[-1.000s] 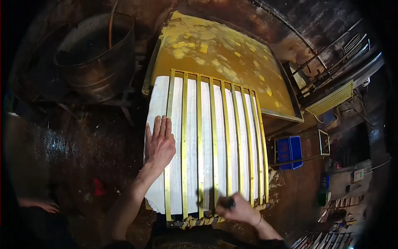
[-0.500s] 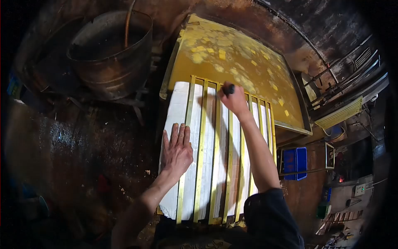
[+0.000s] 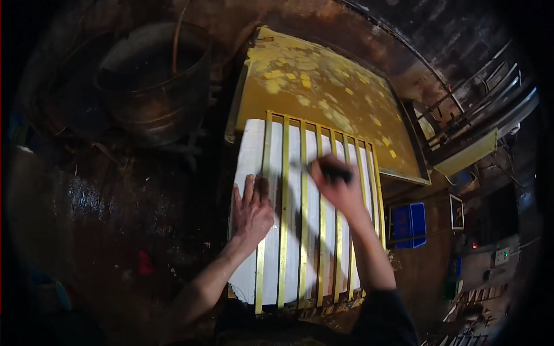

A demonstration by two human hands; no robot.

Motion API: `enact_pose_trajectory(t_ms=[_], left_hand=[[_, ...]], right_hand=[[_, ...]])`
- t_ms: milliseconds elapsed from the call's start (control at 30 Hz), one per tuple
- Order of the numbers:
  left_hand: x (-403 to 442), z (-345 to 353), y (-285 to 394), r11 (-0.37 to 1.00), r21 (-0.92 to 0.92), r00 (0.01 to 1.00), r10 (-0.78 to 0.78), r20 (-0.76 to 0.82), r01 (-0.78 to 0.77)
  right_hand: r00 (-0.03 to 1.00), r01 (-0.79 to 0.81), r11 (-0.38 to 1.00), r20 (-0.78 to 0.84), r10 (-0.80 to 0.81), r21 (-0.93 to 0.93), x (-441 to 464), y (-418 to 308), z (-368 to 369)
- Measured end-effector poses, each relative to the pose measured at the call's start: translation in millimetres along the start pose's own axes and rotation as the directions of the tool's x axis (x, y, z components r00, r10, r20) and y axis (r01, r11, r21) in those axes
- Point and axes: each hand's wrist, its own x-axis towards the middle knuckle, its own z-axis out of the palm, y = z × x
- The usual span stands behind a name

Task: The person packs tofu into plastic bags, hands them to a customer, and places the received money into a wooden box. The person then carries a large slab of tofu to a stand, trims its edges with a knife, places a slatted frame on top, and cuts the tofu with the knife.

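A broad white slab (image 3: 253, 141), which looks like tofu, lies before me under a grid of long yellow slats (image 3: 283, 230). Near the slab's left edge, my left hand (image 3: 252, 216) rests flat with its fingers spread, partly over the leftmost slat. My right hand (image 3: 341, 187) is closed round the black handle of a knife (image 3: 336, 171) above the middle of the grid. The knife's thin blade points left and is smeared by motion. Whether its tip touches the slab, I cannot tell.
Behind the slab stands a wide shallow vat (image 3: 323, 98) of brownish-yellow liquid with floating yellow squares. A large metal tub (image 3: 153, 101) is at the back left. To the right are a blue crate (image 3: 408, 225) and a leaning yellow slatted rack (image 3: 470, 153).
My right hand has come from the grid's far edge toward me and slightly right, with the knife. My left hand stays flat on the slab. The view has shifted slightly.
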Motion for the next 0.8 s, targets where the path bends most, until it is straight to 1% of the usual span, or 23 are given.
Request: enact_pose_trajectory(t_ms=[33,67,100,133,167,233,267,333,367,400,433,467,500,533,600,667,700,733,767,800], left_hand=[[1.3,-1.5,-1.8,0.998,-0.055,1.000,-0.004,0.021,0.005],[0.3,-0.2,-2.9,0.999,-0.047,1.000,0.001,0.016,0.000],[-0.2,1.3,-3.1,0.998,-0.068,1.000,-0.003,0.011,0.004],[-0.9,2.8,-3.6,0.996,-0.088,1.000,-0.006,0.010,0.007],[-0.1,0.4,-3.6,0.992,-0.124,1.000,-0.013,0.020,0.015],[0.4,3.1,-6.8,0.992,-0.123,1.000,0.001,-0.019,-0.003],[-0.1,3.3,-6.4,0.992,-0.128,0.999,0.010,-0.046,-0.016],[-1.3,4.8,-8.7,0.990,-0.138,0.999,0.019,-0.049,-0.025],[-0.9,6.1,-9.7,0.983,-0.181,0.999,0.010,-0.035,-0.016],[-2.1,7.0,-10.1,0.985,-0.165,0.998,0.032,-0.058,-0.041],[-1.7,6.0,-10.1,0.982,-0.186,0.998,0.030,-0.064,-0.041],[-2.0,4.7,-10.4,0.978,-0.206,0.997,0.021,-0.068,-0.035],[-2.3,2.2,-11.5,0.982,-0.179,0.996,0.043,-0.080,-0.056],[-3.2,3.3,-12.8,0.981,-0.182,0.995,0.045,-0.084,-0.059],[-2.2,7.1,-13.6,0.986,-0.157,0.996,0.051,-0.075,-0.063],[-2.6,5.4,-13.4,0.983,-0.165,0.994,0.066,-0.088,-0.080],[-1.1,4.7,-15.2,0.982,-0.167,0.992,0.068,-0.106,-0.085],[-1.6,5.3,-14.3,0.976,-0.203,0.989,0.057,-0.135,-0.083],[-1.8,3.4,-14.1,0.974,-0.215,0.988,0.041,-0.151,-0.073],[-2.4,1.6,-13.9,0.972,-0.226,0.986,0.028,-0.165,-0.066]], right_hand=[[0.996,0.075,0.989,-0.048,-0.081,-0.126,44.7,25.0,21.3],[0.991,0.084,0.991,-0.094,-0.094,-0.104,82.1,41.3,38.9],[0.987,0.114,0.977,-0.093,-0.132,-0.181,114.6,67.4,57.7],[0.982,0.138,0.957,-0.090,-0.166,-0.255,134.7,90.2,76.6],[0.982,0.142,0.959,-0.085,-0.167,-0.246,140.9,103.3,87.9],[0.988,0.133,0.939,-0.033,-0.152,-0.317,143.4,120.2,94.1],[0.989,0.127,0.938,-0.025,-0.143,-0.322,132.2,115.8,88.6],[0.978,0.191,0.918,0.150,-0.146,-0.349,82.6,87.0,66.8],[0.972,0.161,0.919,0.218,-0.085,-0.359,38.6,70.2,60.4],[0.965,0.134,0.947,0.257,-0.057,-0.294,-14.4,44.9,53.8],[0.938,0.001,0.971,0.336,0.082,-0.240,-70.2,16.5,44.4],[0.851,-0.220,0.974,0.477,0.220,-0.057,-117.3,-19.4,31.3],[0.812,-0.277,0.961,0.540,0.223,0.020,-155.4,-49.0,23.5],[0.773,-0.378,0.925,0.564,0.289,0.044,-193.2,-66.5,23.7],[0.681,-0.403,0.915,0.660,0.316,-0.022,-203.7,-90.2,15.9],[0.617,-0.598,0.800,0.665,0.421,0.049,-156.9,-102.0,-4.2],[0.860,-0.401,0.887,0.428,0.279,0.227,-134.1,-92.9,-6.6],[0.929,-0.281,0.937,0.302,0.212,0.206,-92.4,-74.9,3.8],[0.977,-0.162,0.975,0.165,0.137,0.150,-50.7,-57.0,14.0],[0.998,-0.062,0.996,0.028,0.060,0.066,-8.8,-39.1,24.3]])
